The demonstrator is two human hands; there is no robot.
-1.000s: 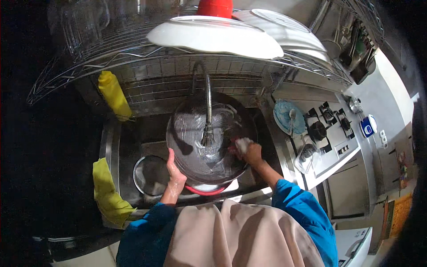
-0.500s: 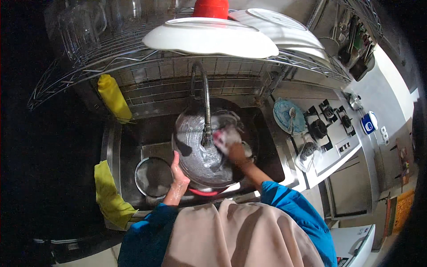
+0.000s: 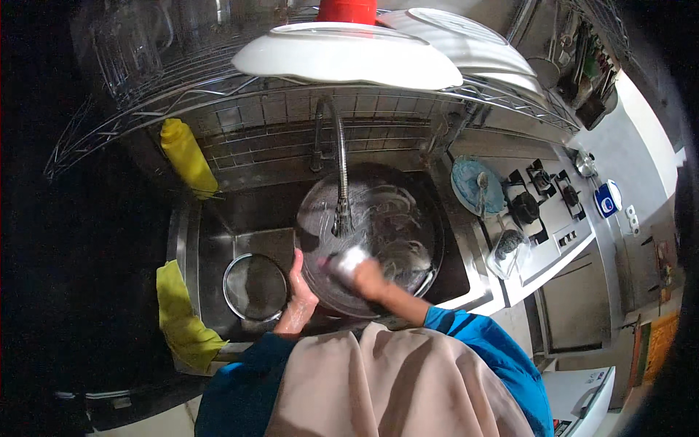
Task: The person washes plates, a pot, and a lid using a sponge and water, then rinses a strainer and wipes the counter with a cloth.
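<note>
A large, round, dark pan (image 3: 397, 218) with streaks of white suds leans in the sink, under the coiled faucet (image 3: 341, 156). My left hand (image 3: 299, 293) grips its rim at the lower left, the thumb pointing up along the edge and the other fingers hidden. In my right hand (image 3: 371, 280) is a white and pink scrubbing pad or cloth (image 3: 345, 264), smeared by motion, against the lower middle of the pan. To the left of my left hand lies a round metal strainer or lid (image 3: 255, 288) on the sink bottom.
Above the sink hangs a wire rack (image 3: 211, 98) with white dishes (image 3: 346, 58) and glass mugs (image 3: 131, 47). A yellow bottle (image 3: 187, 156) and a yellow-green cloth (image 3: 182, 313) are at the left. On the right are a blue plate (image 3: 466, 191) and a stove (image 3: 542, 211).
My right hand has moved down and left over the pan with the scrubbing pad or cloth. The pan has tilted and shifted right, and its red edge part at the bottom no longer shows.
</note>
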